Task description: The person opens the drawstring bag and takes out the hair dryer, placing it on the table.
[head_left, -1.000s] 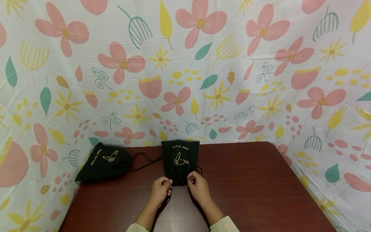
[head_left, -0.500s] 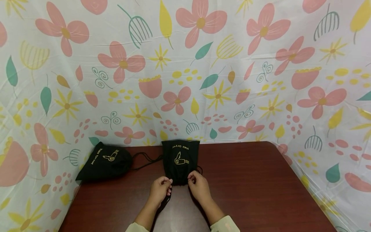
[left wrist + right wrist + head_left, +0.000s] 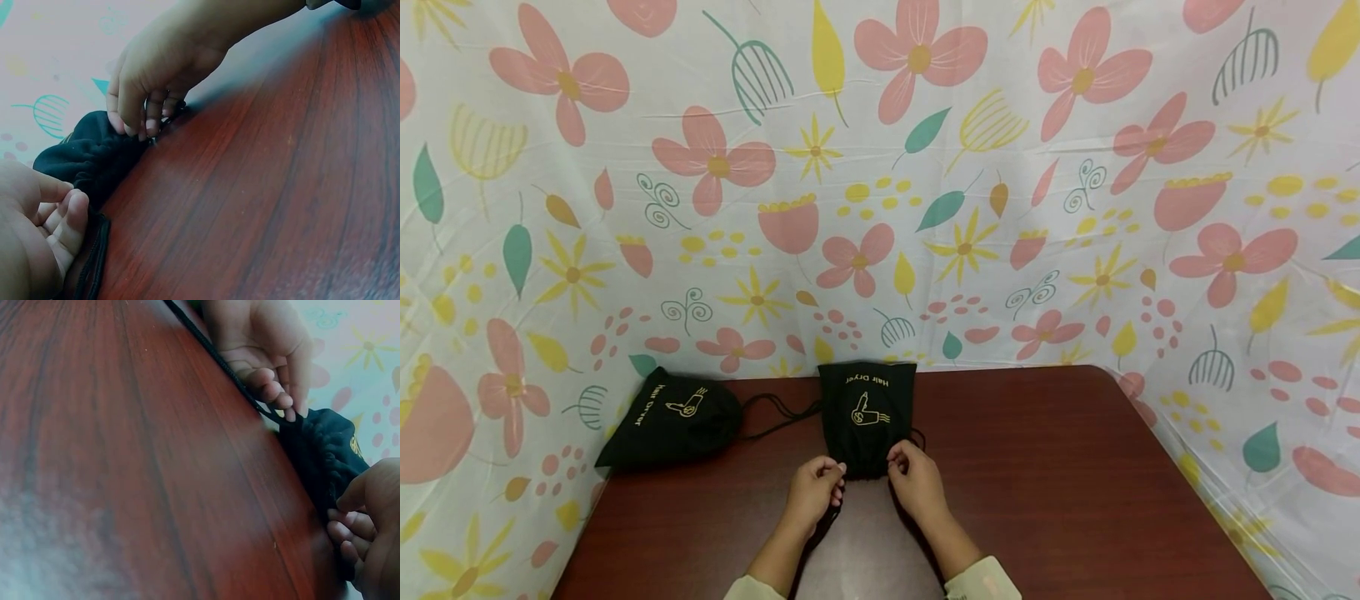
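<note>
A black drawstring pouch (image 3: 867, 412) with "Hair Dryer" and a dryer drawing in gold lies near the table's far edge, its gathered mouth toward me. My left hand (image 3: 813, 493) pinches the left corner of that mouth between thumb and fingertips. On the other corner, my right hand (image 3: 917, 483) pinches the fabric in the same way. The right wrist view shows the gathered folds (image 3: 328, 447) between both hands. A black cord (image 3: 95, 256) hangs below my left hand in the left wrist view. What the pouch contains is hidden.
A second black "Hair Dryer" pouch (image 3: 673, 421) lies at the table's left edge. Its cords (image 3: 778, 417) reach toward the first pouch. The reddish-brown table (image 3: 1060, 483) meets a flower-patterned cloth (image 3: 865, 150) behind and at the sides.
My right hand has shifted very slightly to the right. The left hand and both pouches look unchanged.
</note>
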A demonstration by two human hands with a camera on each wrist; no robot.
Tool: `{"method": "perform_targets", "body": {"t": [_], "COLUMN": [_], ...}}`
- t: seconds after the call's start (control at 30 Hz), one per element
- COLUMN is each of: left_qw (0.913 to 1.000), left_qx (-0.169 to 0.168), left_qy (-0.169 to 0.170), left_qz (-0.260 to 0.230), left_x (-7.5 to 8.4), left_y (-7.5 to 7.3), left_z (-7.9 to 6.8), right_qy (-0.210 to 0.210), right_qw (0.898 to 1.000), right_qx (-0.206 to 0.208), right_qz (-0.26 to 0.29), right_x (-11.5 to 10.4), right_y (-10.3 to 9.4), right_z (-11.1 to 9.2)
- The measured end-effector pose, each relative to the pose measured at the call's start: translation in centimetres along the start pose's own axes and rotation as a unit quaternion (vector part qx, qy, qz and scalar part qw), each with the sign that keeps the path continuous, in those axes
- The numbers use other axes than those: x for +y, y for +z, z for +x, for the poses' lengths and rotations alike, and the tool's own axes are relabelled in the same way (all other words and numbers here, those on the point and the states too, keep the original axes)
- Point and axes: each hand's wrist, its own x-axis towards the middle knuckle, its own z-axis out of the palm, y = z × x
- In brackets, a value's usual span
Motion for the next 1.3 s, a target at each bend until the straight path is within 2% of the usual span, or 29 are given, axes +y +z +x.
{"method": "perform_targets", "body": {"t": [0.2,0.3,0.5,0.73,1.3], "left_qw": [0.9999,0.9999,0.9999,0.9999,0.9998], "left_qx": [0.008,0.012,0.013,0.013,0.019], "left_qy": [-0.006,-0.004,0.006,-0.005,-0.001], "left_qz": [0.004,0.002,0.004,-0.007,-0.009], "left_x": [-2.2,-2.6,-2.8,-2.6,-2.7], "left_y": [0.0,0.1,0.1,0.0,-0.1], "left_z": [1.4,1.6,1.5,1.6,1.6], "right_qy": [0.004,0.009,0.006,0.006,0.012], "right_qw": [1.000,1.000,1.000,1.000,1.000], "right_qx": [0.009,0.005,0.008,0.013,0.019], "right_qz": [-0.002,0.000,-0.005,-0.007,-0.013], "right_x": [0.3,0.2,0.2,0.3,0.6], "right_y": [0.0,-0.1,-0.2,-0.3,-0.4], "right_z": [0.2,0.2,0.2,0.3,0.3]}}
